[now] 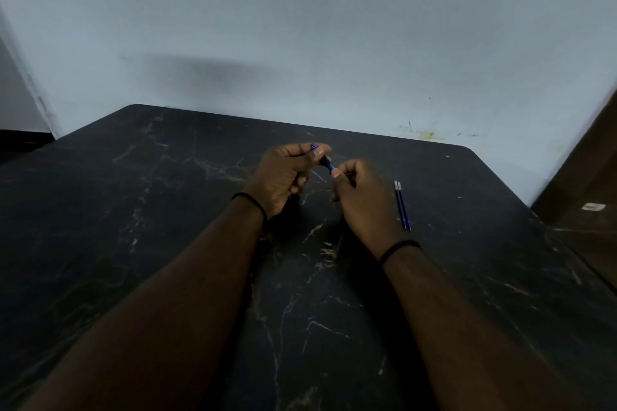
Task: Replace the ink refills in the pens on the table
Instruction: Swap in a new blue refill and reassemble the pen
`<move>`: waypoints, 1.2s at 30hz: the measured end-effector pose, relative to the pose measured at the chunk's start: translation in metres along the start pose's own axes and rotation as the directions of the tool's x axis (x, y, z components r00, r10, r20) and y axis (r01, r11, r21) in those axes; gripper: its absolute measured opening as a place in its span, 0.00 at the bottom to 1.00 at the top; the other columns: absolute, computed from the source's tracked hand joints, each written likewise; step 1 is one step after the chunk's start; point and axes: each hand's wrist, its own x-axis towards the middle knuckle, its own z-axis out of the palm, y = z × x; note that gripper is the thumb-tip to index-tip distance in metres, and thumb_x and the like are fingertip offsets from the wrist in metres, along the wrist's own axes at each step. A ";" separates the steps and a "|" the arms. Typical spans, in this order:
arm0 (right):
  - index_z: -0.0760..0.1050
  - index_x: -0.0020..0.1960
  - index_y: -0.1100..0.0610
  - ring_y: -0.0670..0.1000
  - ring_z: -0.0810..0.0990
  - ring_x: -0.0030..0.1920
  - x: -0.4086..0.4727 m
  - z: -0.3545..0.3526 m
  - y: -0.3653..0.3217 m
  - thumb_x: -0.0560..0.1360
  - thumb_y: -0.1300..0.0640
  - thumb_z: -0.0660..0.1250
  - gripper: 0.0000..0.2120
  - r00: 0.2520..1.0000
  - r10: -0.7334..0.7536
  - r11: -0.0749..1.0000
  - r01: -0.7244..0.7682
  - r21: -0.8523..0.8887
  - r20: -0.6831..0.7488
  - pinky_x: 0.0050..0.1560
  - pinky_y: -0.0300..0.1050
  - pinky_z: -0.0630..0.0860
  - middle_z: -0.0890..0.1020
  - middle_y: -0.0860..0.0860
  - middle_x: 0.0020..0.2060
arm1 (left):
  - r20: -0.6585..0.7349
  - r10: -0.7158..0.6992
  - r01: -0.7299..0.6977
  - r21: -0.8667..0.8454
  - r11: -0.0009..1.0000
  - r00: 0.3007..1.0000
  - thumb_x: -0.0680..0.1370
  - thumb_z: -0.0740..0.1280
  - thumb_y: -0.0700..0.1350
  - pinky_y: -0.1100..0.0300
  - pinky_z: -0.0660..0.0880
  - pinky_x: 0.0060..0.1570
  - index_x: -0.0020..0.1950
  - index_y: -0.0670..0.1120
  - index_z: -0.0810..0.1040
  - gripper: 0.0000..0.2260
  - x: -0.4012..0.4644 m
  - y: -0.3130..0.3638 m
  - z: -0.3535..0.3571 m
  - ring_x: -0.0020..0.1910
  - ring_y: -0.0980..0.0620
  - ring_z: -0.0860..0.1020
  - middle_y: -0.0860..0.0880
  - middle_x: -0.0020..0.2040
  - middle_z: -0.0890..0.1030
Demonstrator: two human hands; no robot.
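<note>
- Head view: a dark marble-patterned table (167, 210) with pale veins fills the lower frame; a plain grey-white wall (300, 27) stands behind its far edge.
- Both forearms reach in from the bottom edge and meet above the middle of the table, toward its far side.
- Left hand (283, 173): fingers curled closed around the upper part of a blue pen (325, 162); thumb lies along the barrel. A blue end of the pen shows just past the fingertips at the top.
- Right hand (360, 197): fingers clenched, thumb and forefinger pinching the lower end of the same pen. Whether that end is a separate piece cannot be told; the area is blurred.
- The pen spans the small gap between the two hands, tilted, held clear of the table surface.
- Two blue refills (402, 205) lie on the table just right of the right hand, side by side and touching, pale tips pointing toward the wall.
- A thin black band (253, 202) circles the left wrist; a matching black band (399, 248) circles the right wrist.
- Yellowish stains (425, 133) mark the wall just above the table's far right edge.
- A brown wooden surface (584, 177) shows at the right margin.
</note>
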 end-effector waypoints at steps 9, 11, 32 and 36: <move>0.75 0.49 0.52 0.50 0.79 0.43 -0.004 -0.002 0.003 0.77 0.55 0.69 0.03 0.945 -0.267 0.943 0.215 -0.252 -0.191 0.43 0.48 0.76 0.80 0.48 0.43 | -0.012 -0.020 0.019 -0.047 0.999 1.000 0.76 0.72 0.47 0.66 0.62 0.20 0.45 0.45 0.85 0.06 0.002 -0.003 0.001 0.23 0.57 0.66 0.44 0.46 0.86; 0.77 0.48 0.54 0.52 0.79 0.44 -0.002 -0.004 0.003 0.76 0.56 0.70 0.03 0.916 -0.343 0.908 0.266 -0.325 -0.208 0.44 0.51 0.77 0.81 0.50 0.44 | 0.001 -0.014 0.014 -0.045 0.999 1.000 0.75 0.73 0.48 0.66 0.62 0.19 0.42 0.47 0.85 0.06 0.002 -0.003 0.000 0.23 0.58 0.66 0.44 0.46 0.86; 0.78 0.41 0.49 0.45 0.80 0.38 -0.002 0.002 0.002 0.78 0.53 0.68 0.07 0.993 -0.004 1.000 0.003 -0.005 -0.120 0.39 0.43 0.74 0.83 0.47 0.37 | -0.066 -0.028 0.025 -0.041 0.999 0.997 0.76 0.72 0.44 0.66 0.61 0.18 0.42 0.47 0.86 0.04 -0.001 -0.002 0.003 0.22 0.58 0.65 0.44 0.42 0.86; 0.79 0.45 0.51 0.46 0.79 0.40 -0.002 0.003 0.001 0.82 0.51 0.62 0.11 0.997 -0.019 0.999 0.016 -0.039 -0.072 0.39 0.43 0.70 0.83 0.48 0.39 | -0.054 -0.027 0.025 -0.048 0.999 0.998 0.76 0.72 0.43 0.66 0.61 0.19 0.42 0.47 0.85 0.04 -0.001 -0.002 0.004 0.22 0.58 0.65 0.46 0.42 0.86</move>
